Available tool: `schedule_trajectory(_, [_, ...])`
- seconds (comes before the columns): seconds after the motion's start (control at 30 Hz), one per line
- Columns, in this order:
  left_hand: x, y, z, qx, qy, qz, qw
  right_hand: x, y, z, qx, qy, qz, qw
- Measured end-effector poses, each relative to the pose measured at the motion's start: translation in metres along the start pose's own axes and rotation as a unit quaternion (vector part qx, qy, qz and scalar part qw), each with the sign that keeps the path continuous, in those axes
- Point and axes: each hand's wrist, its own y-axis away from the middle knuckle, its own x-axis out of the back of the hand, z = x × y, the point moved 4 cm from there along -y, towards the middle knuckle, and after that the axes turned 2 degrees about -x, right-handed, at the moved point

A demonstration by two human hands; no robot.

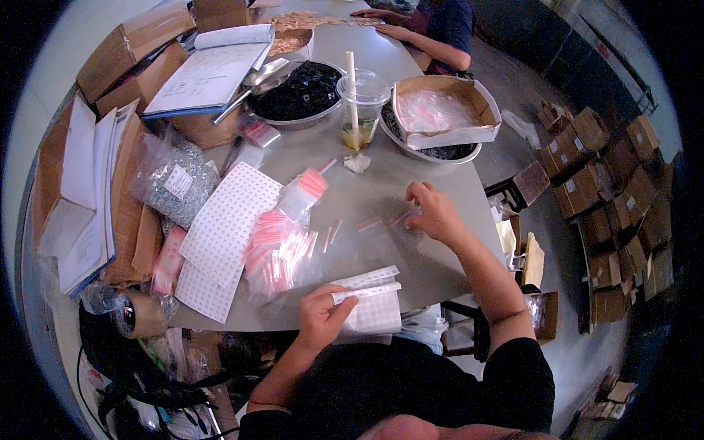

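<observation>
My left hand (320, 317) is closed around a folded white label sheet (375, 314) at the table's near edge. Out over the table, my right hand (435, 213) is bent with fingers and thumb apart. Beside its thumb lies a small clear zip bag (399, 218) with a reddish strip. Left of that is another zip bag (369, 224), flat on the table. A loose heap of small zip bags (275, 253) with red edges spreads across the middle. White sheets of printed labels (229, 220) overlap to the left of the heap.
A drink cup (356, 136) with a thick straw stands at the back, between a bowl of black pieces (304, 92) and a box of clear bags (433, 110). Cartons (128, 191) and a clipboard (202, 77) crowd the left. Another person's arm (429, 48) rests at the far end.
</observation>
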Motion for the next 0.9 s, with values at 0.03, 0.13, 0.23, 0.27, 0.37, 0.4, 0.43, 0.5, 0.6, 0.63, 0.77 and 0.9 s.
schedule_trajectory(0.03, [0.0, -0.001, 0.0, 0.0, 0.004, -0.002, 1.0, -0.005, -0.001, -0.005, 0.002, -0.024, -0.049, 0.998])
schedule_trajectory(0.13, [0.0, -0.003, 0.003, -0.012, 0.003, -0.005, 1.0, -0.031, -0.004, -0.029, 0.026, -0.066, -0.148, 0.986])
schedule_trajectory(0.23, [0.0, -0.002, 0.002, -0.015, 0.005, -0.01, 1.0, -0.047, -0.004, -0.043, 0.048, -0.048, -0.158, 0.985])
schedule_trajectory(0.27, [0.001, -0.002, 0.001, -0.013, 0.005, -0.011, 1.0, -0.039, -0.006, -0.052, 0.033, -0.041, -0.169, 0.984])
schedule_trajectory(0.37, [0.001, 0.0, 0.001, -0.023, 0.002, -0.007, 1.0, -0.03, -0.014, -0.046, 0.078, 0.007, -0.08, 0.994])
schedule_trajectory(0.4, [0.001, 0.0, 0.002, -0.029, 0.002, -0.007, 1.0, -0.028, -0.014, -0.044, 0.108, 0.027, -0.03, 0.993])
schedule_trajectory(0.43, [0.0, -0.001, 0.002, -0.036, 0.002, -0.007, 0.999, -0.029, -0.014, -0.052, 0.122, 0.038, -0.067, 0.99])
schedule_trajectory(0.5, [0.0, -0.001, 0.003, -0.036, 0.004, -0.004, 0.999, -0.035, -0.014, -0.077, 0.153, 0.061, -0.144, 0.976])
schedule_trajectory(0.6, [-0.002, -0.003, 0.005, -0.031, 0.015, -0.015, 0.999, -0.072, -0.013, -0.065, 0.203, 0.046, -0.095, 0.974])
schedule_trajectory(0.63, [-0.001, -0.002, 0.003, -0.031, 0.014, -0.013, 0.999, -0.07, -0.015, -0.069, 0.207, 0.049, -0.092, 0.973])
schedule_trajectory(0.77, [0.001, 0.0, 0.001, -0.052, 0.006, -0.02, 0.998, -0.048, -0.018, -0.075, 0.151, 0.018, -0.041, 0.988])
schedule_trajectory(0.9, [0.003, 0.001, 0.002, -0.085, 0.008, -0.018, 0.996, -0.035, 0.0, -0.071, 0.086, -0.111, -0.134, 0.981])
